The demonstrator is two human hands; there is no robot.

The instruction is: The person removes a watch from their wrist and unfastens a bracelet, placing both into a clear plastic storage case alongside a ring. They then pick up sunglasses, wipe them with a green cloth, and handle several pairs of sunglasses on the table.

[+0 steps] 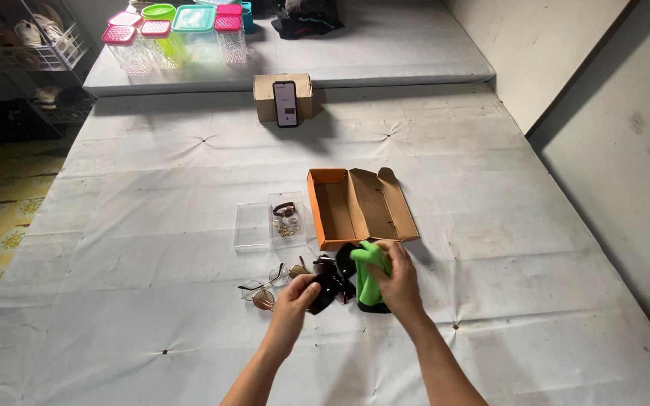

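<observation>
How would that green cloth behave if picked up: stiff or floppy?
Probably floppy: the green cloth bunches and folds around the right hand rather than holding a shape. Likely light, since a few fingers carry it. It looks soft, so it should drape over the dark sunglasses held by the left hand instead of sliding off.

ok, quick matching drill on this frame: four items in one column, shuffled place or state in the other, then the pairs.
1. dark sunglasses
2. green cloth
3. orange cardboard box
4. phone

a. propped upright against a small brown box
b. lying open with flaps spread
c. held in the left hand
d. gripped by the right hand

Pairs: 1-c, 2-d, 3-b, 4-a
</observation>
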